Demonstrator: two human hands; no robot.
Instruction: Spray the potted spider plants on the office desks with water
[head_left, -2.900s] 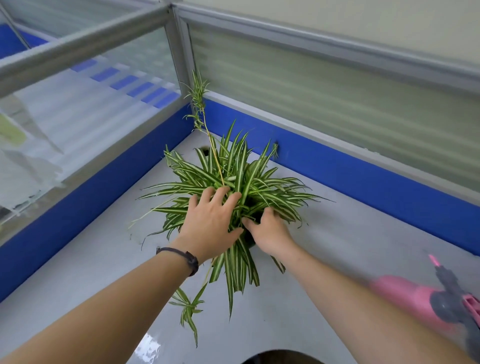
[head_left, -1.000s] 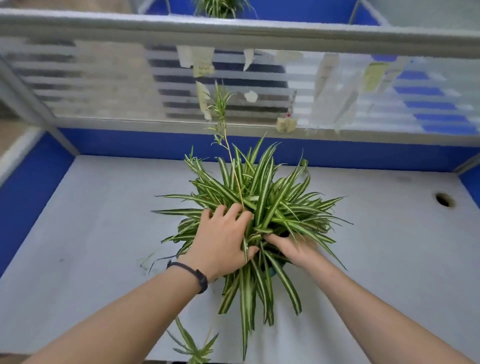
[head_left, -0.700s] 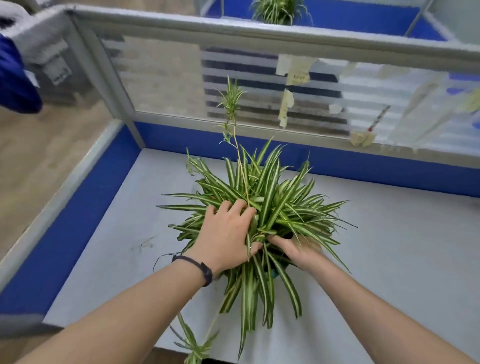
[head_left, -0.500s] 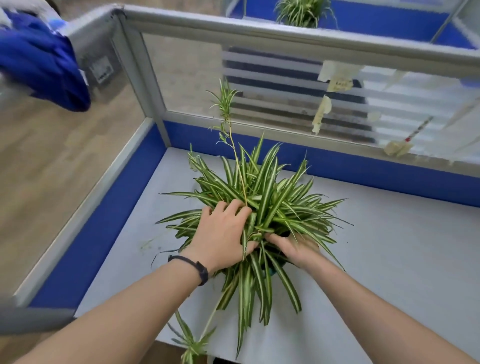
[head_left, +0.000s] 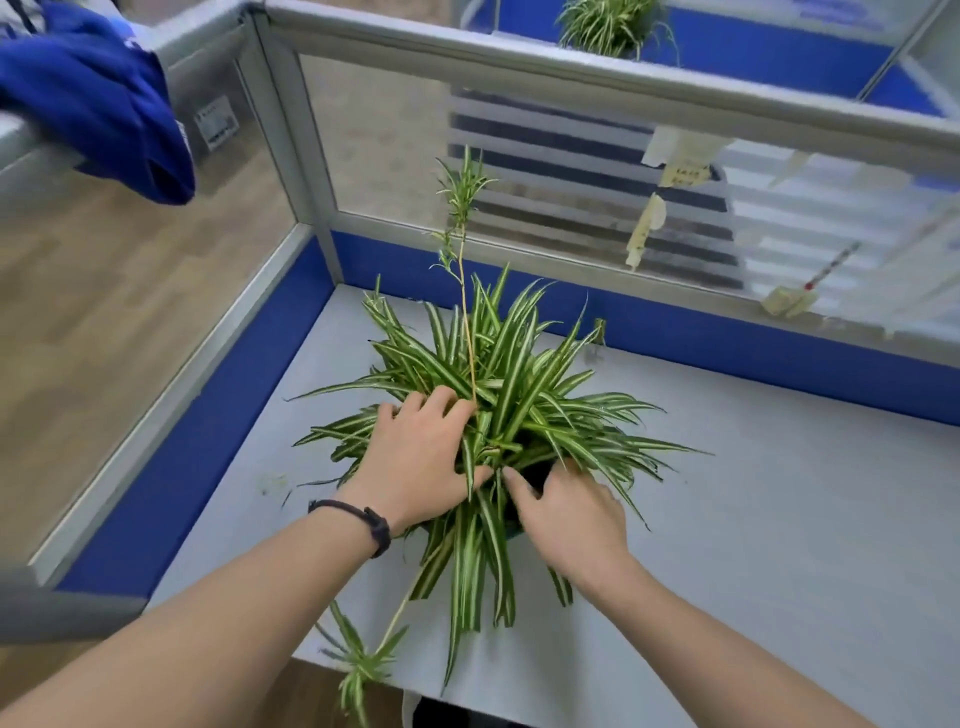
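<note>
Reaching into the spider plant (head_left: 498, 415) near the desk (head_left: 779, 519) corner, the left hand (head_left: 421, 462) lies spread over its leaves. The right hand (head_left: 569, 519), fingers loosely open, rests at the mostly hidden pot, likely steadying it. Neither hand holds a sprayer.

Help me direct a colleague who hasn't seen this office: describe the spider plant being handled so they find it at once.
On the pale grey desk, near its corner with the blue-and-glass partition, stands the green-and-white striped spider plant under both hands. Unlike the second spider plant beyond the partition, it sends up one tall thin stalk.
</note>
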